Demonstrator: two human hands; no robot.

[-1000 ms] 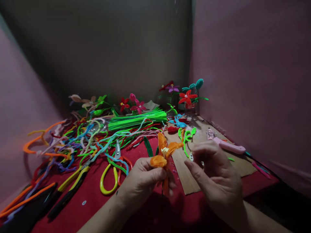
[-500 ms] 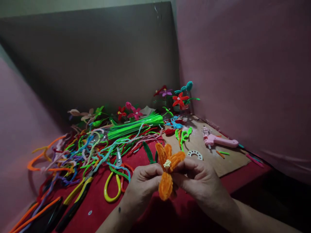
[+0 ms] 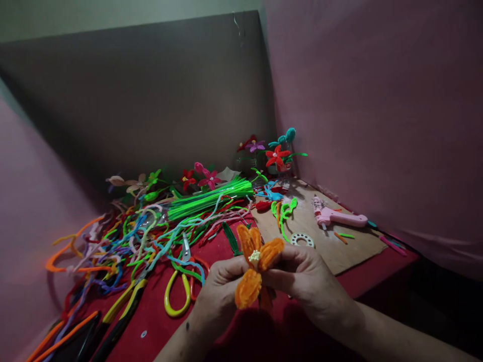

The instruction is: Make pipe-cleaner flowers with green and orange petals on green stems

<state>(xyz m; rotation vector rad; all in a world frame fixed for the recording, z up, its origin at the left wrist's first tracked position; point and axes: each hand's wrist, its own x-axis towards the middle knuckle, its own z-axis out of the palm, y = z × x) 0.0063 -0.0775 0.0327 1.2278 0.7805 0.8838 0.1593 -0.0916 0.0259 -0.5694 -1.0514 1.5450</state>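
An orange pipe-cleaner flower [image 3: 247, 289] with a cluster of pale yellow stamens [image 3: 254, 258] is held up between both hands at the lower middle. My left hand [image 3: 222, 286] is closed on its left side, the fingertips tucked behind the petals. My right hand [image 3: 309, 274] pinches the flower at the right petal. Part of another orange petal shows dimly below, behind the bloom. The stem and most fingertips are hidden. Just behind my left hand lies a dark green pipe-cleaner leaf [image 3: 230, 238].
Left of the hands lie scissors [image 3: 177, 294], pliers [image 3: 126, 306] and a tangle of coloured pipe cleaners [image 3: 109, 251]. Behind is a bright green bundle [image 3: 211, 198]. A pink glue gun [image 3: 341, 217] and white ring [image 3: 302, 240] rest on a board [image 3: 358, 251]. Finished flowers [image 3: 278, 156] stand at the back.
The flower has tilted and shifted slightly left, its lower petal swinging left. My right fingers have moved a little behind it. The whole view has shifted slightly.
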